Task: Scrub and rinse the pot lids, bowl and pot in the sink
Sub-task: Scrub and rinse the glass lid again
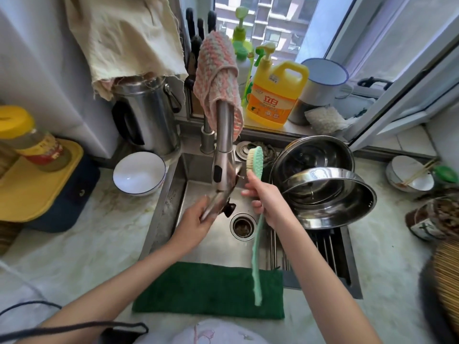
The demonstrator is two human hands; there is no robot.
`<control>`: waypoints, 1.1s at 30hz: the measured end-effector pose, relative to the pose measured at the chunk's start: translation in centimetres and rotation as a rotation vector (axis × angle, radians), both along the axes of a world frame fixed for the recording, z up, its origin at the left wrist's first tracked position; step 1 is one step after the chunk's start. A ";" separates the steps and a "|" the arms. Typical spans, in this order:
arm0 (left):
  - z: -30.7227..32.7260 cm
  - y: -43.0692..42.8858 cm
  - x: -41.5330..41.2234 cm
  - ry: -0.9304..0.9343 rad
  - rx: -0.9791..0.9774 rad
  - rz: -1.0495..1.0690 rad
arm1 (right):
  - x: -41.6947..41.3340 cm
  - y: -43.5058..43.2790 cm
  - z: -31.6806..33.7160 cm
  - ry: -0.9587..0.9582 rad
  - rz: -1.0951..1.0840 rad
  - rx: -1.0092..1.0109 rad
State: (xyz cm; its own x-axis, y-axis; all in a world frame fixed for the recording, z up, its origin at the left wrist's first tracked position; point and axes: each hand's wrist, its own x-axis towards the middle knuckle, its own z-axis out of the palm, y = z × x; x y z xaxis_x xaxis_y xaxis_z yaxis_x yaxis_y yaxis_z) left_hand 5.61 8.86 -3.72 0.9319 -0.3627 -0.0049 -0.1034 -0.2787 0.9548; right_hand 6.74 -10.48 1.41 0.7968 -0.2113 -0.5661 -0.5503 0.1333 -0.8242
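Note:
My left hand (196, 219) grips the rim of a small steel pot lid (218, 202) with a black knob, tilted on edge under the faucet head (222, 170) over the sink (211, 244). My right hand (265, 199) holds a long green dish brush (255, 227) by its handle, bristle head up beside the faucet. A steel pot (313, 157) and a steel lid or bowl (330, 202) leaning on it rest on the drying rack at the sink's right. A white bowl (139, 173) stands on the counter at the left.
A green towel (208, 291) lies over the sink's front edge. Detergent bottle (275, 95), enamel mug (320, 80) and sponge sit on the window sill. A steel kettle (149, 115) stands back left, a yellow tray (37, 189) at far left, dirty bowls with chopsticks (409, 177) at right.

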 end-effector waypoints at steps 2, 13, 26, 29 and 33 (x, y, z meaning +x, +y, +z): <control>1.0 -0.7 1.4 0.334 -0.240 0.135 | -0.1 -0.5 -0.2 0.013 0.000 -0.041; 4.0 1.8 3.0 1.035 -0.711 0.275 | -1.0 -2.4 -2.9 -0.168 0.275 -0.632; 4.4 3.9 0.6 0.971 -0.808 0.171 | -0.2 1.7 -1.0 -0.371 0.792 -0.862; 4.5 3.9 0.7 0.916 -0.754 0.052 | 1.5 0.2 -1.2 -0.315 0.678 -0.915; 3.5 4.0 1.0 0.955 -0.819 0.079 | 0.8 0.9 -0.8 -0.377 0.818 -0.827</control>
